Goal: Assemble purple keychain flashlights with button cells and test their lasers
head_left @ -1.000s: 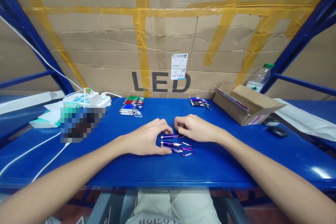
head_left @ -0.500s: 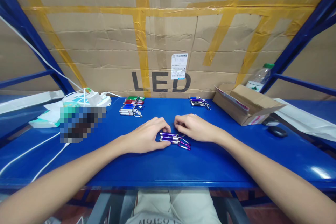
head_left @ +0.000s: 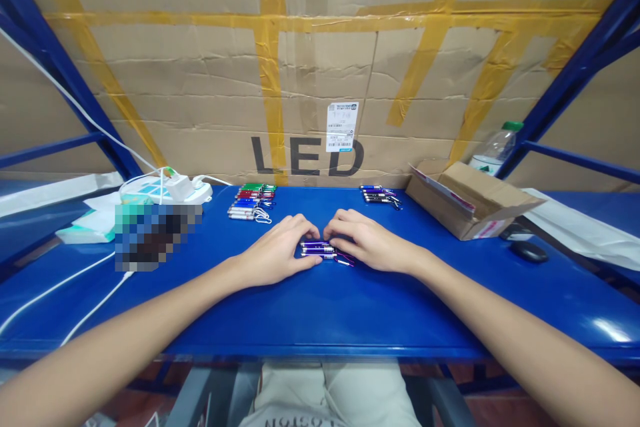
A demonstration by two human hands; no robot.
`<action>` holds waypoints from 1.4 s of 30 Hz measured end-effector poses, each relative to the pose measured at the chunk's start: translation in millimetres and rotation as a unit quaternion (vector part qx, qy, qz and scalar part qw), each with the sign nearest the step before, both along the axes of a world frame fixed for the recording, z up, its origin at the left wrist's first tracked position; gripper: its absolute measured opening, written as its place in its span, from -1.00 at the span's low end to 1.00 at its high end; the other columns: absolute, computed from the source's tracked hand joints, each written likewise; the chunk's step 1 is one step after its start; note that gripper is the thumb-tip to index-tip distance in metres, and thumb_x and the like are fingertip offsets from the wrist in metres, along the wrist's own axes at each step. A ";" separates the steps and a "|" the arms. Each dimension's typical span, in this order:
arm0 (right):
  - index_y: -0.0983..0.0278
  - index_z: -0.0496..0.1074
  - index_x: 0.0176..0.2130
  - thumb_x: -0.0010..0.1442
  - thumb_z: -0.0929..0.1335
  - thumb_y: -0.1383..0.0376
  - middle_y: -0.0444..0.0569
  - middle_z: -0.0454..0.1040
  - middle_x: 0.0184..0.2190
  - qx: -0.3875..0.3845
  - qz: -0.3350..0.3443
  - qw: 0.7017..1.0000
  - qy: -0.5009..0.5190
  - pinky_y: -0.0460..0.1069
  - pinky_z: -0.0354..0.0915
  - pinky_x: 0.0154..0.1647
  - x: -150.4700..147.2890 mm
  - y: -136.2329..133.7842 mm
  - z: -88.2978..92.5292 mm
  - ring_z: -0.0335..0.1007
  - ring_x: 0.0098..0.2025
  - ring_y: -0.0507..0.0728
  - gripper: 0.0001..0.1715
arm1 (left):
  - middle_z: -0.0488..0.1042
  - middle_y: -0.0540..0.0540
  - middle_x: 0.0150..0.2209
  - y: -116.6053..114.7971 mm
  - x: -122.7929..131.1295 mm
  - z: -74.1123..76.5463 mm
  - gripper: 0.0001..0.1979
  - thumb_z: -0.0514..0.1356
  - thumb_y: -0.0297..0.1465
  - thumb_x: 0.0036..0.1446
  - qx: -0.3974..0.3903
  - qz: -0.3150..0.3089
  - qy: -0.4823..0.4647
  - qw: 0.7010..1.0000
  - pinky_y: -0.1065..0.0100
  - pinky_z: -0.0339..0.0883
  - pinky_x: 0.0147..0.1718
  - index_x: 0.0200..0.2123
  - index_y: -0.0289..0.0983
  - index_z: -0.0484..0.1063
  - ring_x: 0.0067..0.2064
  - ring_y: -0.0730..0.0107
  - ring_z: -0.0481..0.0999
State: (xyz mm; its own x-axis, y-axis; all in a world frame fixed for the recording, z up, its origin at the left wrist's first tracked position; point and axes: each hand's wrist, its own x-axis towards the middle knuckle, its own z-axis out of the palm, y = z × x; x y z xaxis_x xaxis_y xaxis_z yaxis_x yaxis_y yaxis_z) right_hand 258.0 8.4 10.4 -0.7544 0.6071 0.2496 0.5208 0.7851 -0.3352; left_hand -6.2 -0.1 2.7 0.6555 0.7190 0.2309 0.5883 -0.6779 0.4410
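Head view: a person sat at a blue metal table [head_left: 320, 320], both bare forearms reaching forward so that the two hands nearly met near the middle of the top. Between them, three purple keychain penlights [head_left: 318, 250] lay side by side, with purple carabiner clips [head_left: 345, 263] trailing from their right ends.

On the left ends, the left hand [head_left: 283, 250] pinched the little row, thumb along the near side and fingers curved over to the far side. At the clip end, the right hand [head_left: 367, 240] was bent inward, fingers bunched, tips down by the row; from where I stood I couldn't tell whether they gripped anything.

Farther back, to the left, lay a column of green, red, blue and silver penlights [head_left: 245, 203]; to the right, a smaller group of blue and black penlights [head_left: 373, 198]. Beyond that group stood an open cardboard box [head_left: 450, 207], with a green-capped bottle [head_left: 495, 150] behind it and a black computer mouse [head_left: 529, 251] nearby. A white power strip [head_left: 200, 193] sat at the far left. Behind everything rose a taped carton [head_left: 210, 107] printed "LED".
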 end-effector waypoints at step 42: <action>0.24 0.52 -0.17 0.52 0.37 0.22 -0.02 0.48 -0.20 -0.030 0.014 0.999 -0.005 0.09 0.23 0.01 -0.5 1.7 -2.2 0.34 -0.10 0.22 -0.80 | 0.51 -0.10 -0.09 4.8 -0.8 -1.8 -0.87 0.23 -0.30 0.44 0.042 0.000 -0.009 0.999 0.13 0.33 0.04 -0.10 -0.20 0.54 -0.02 0.14 0.42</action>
State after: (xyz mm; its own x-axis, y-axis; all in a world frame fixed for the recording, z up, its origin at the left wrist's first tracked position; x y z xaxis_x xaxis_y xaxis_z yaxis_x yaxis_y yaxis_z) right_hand 257.4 10.1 8.2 -0.7731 0.5997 0.2065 0.5027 0.7778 -0.3772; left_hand -7.0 4.7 0.9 0.6509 0.6964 0.3024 0.5807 -0.7132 0.3925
